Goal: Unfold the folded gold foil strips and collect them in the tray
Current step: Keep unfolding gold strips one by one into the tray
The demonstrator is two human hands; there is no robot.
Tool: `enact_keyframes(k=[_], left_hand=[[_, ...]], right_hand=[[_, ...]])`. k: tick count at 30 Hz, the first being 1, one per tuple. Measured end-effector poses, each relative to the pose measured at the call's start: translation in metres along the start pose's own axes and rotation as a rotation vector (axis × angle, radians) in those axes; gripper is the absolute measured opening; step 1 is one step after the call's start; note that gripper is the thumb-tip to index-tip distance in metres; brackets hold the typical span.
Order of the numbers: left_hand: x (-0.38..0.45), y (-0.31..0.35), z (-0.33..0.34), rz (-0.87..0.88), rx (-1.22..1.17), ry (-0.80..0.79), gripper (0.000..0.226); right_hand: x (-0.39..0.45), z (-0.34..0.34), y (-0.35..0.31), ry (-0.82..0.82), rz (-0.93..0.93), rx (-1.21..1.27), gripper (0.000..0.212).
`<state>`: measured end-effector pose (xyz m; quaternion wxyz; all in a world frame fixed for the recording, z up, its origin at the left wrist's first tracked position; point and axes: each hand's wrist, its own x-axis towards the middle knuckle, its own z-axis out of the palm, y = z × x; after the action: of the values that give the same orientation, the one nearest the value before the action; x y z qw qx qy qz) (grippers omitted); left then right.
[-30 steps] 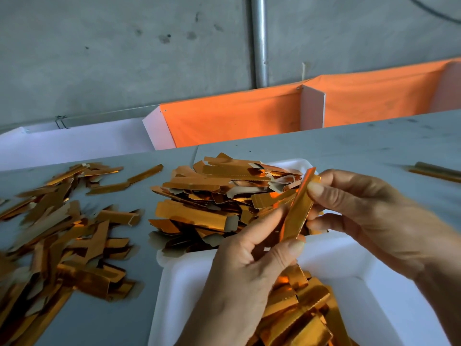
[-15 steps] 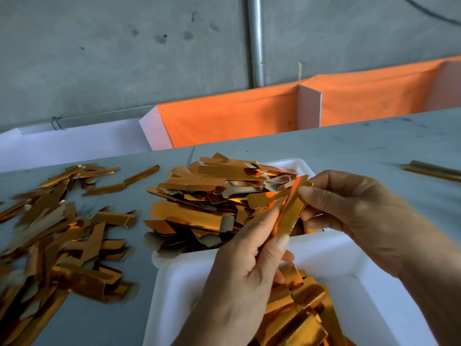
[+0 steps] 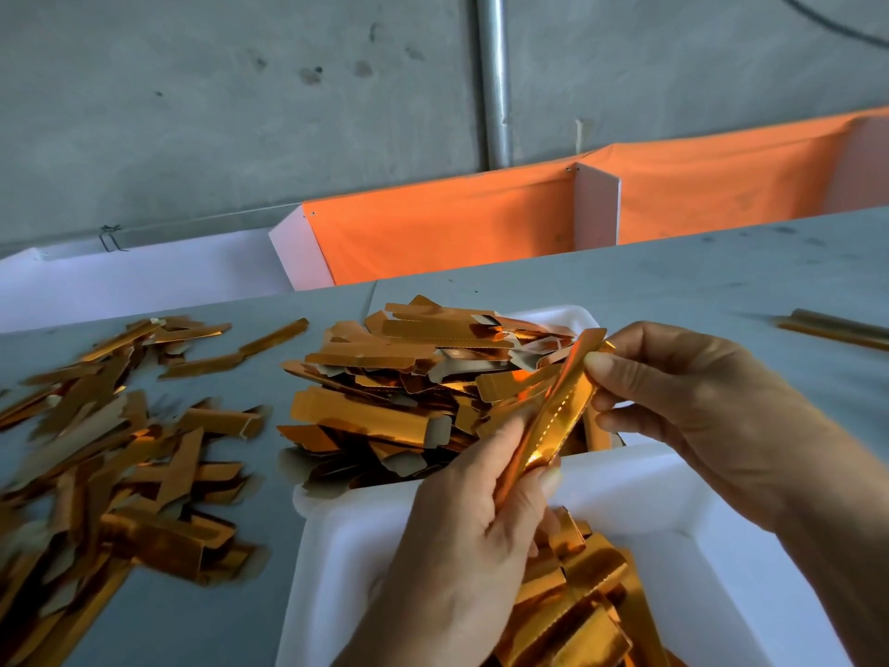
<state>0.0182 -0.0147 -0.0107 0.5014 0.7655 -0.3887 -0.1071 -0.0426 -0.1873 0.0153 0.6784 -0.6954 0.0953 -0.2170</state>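
Pinching one gold foil strip (image 3: pixel 553 416) (tilted), left hand (image 3: pixel 481 536) low, right hand (image 3: pixel 683 402) high, each grip clamped.

Loose strips (image 3: pixel 110 454) on table (image 3: pixel 673 281) left; heaped far tray (image 3: pixel 553 316) behind near tray (image 3: pixel 712 560).

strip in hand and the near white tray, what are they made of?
Strip: looks like thin card with a mirror-gold foil face; it throws bright glints, has a perforated crease line, and neighbouring strips show dull grey-white backs. Both hands pinch it, left hand low, right hand high.
Tray: probably foam or moulded plastic; matte white, thick rounded rim. Can't tell which.
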Motion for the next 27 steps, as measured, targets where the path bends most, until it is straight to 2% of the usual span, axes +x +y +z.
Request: enact_keyframes(k=[3, 6, 11, 13, 16, 19, 21, 22, 23, 25, 26, 27], left_hand=[[0.000, -0.001, 0.001, 0.049, 0.093, 0.046, 0.040], [0.001, -0.001, 0.000, 0.067, 0.072, 0.065, 0.030], [0.001, 0.000, -0.007, 0.003, -0.078, -0.017, 0.026], [0.000, 0.002, -0.007, -0.010, -0.076, -0.053, 0.028], [-0.001, 0.003, -0.002, 0.006, 0.085, 0.004, 0.039], [-0.002, 0.006, 0.005, 0.190, 0.337, 0.099, 0.060], [0.000, 0.006, 0.007, 0.274, 0.558, 0.095, 0.079], [0.002, 0.005, 0.007, 0.262, 0.688, 0.104, 0.089], [0.003, 0.005, 0.006, 0.258, 0.769, 0.158, 0.091], [0.004, 0.008, 0.008, 0.339, 0.863, 0.301, 0.065], [0.004, 0.009, 0.009, 0.368, 0.897, 0.345, 0.053], [0.004, 0.010, 0.009, 0.374, 0.926, 0.355, 0.053]], right_hand=[[0.001, 0.004, 0.003, 0.003, -0.010, 0.008, 0.019], [0.000, 0.005, 0.000, -0.035, -0.021, -0.016, 0.021], [-0.002, -0.004, 0.000, -0.105, 0.013, -0.174, 0.034], [-0.002, -0.003, -0.001, -0.139, 0.033, -0.106, 0.026], [-0.003, 0.004, -0.004, -0.066, 0.035, -0.013, 0.017], [0.001, 0.013, 0.001, -0.032, 0.022, -0.064, 0.018], [0.001, 0.021, 0.003, -0.044, 0.042, -0.074, 0.043], [0.000, 0.025, 0.000, -0.022, 0.066, -0.061, 0.051], [0.000, 0.024, 0.002, 0.000, 0.044, -0.064, 0.044], [-0.004, 0.024, 0.000, 0.069, -0.019, -0.030, 0.020], [-0.007, 0.026, -0.002, 0.095, -0.034, -0.003, 0.022], [-0.009, 0.023, 0.002, 0.103, -0.045, 0.011, 0.025]])
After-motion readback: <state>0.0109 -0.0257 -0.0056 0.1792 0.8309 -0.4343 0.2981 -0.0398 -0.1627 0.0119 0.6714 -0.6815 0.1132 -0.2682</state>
